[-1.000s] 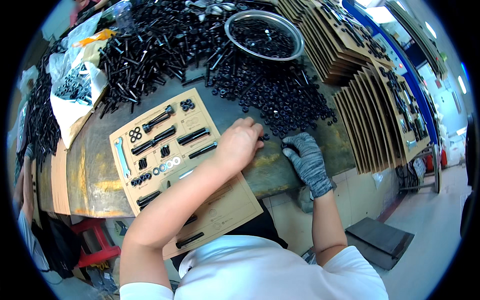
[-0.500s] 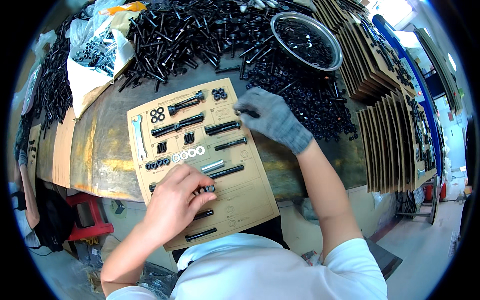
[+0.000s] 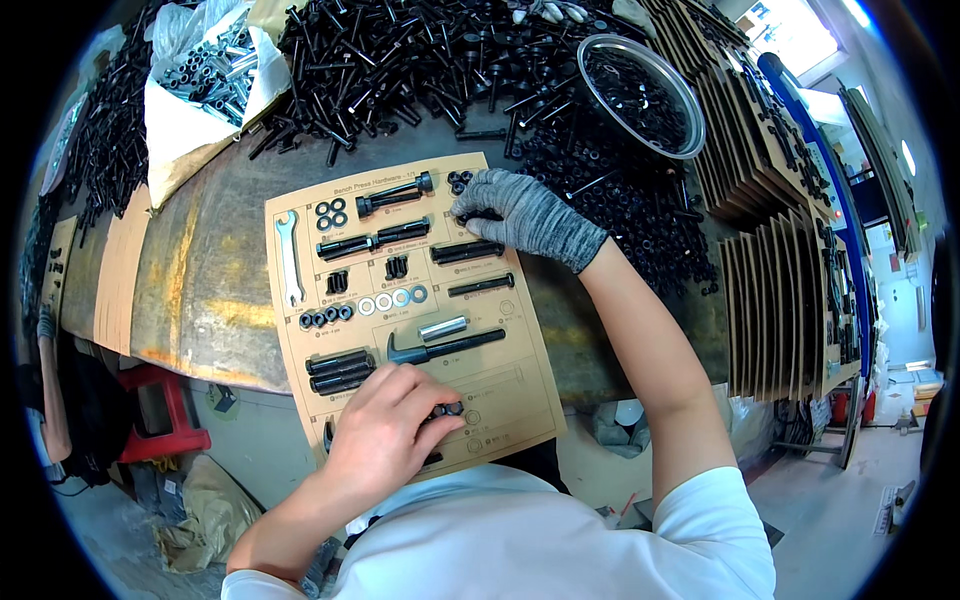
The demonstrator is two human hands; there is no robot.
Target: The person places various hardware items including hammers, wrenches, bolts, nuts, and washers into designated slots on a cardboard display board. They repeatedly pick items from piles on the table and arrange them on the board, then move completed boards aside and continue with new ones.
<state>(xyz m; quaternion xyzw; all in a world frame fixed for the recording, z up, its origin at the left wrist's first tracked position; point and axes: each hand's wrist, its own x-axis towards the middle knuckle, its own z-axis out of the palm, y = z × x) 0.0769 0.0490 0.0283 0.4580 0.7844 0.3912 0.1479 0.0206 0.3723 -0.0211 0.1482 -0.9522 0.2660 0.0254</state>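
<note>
A brown cardboard hardware card (image 3: 520, 370) with printed outlines lies tilted before me. On it sit a silver wrench (image 3: 289, 258), black bolts (image 3: 480, 285), silver washers (image 3: 393, 299), black nuts (image 3: 331, 213), a metal sleeve (image 3: 443, 328) and a dark hooked part (image 3: 405, 349). My bare left hand (image 3: 390, 420) is over the card's lower part, thumb and fingers closed on small black nuts (image 3: 450, 409). In a grey knit glove, my right hand (image 3: 535, 217) reaches to the card's upper right, fingertips closed on black nuts at the surface, partly hidden by the glove.
Heaps of black bolts (image 3: 370, 70) and nuts (image 3: 650, 220) cover the far table. A round clear-rimmed tub (image 3: 697, 130) and a white bag (image 3: 180, 150) of silver hardware stand there. Filled cards (image 3: 770, 310) are stacked at right. Another person's arm (image 3: 52, 390) shows far left.
My left hand has moved slightly right and down relative to the scene, still pinching the nuts. My right hand has come inward onto the card's upper right. The view has shifted a little.
</note>
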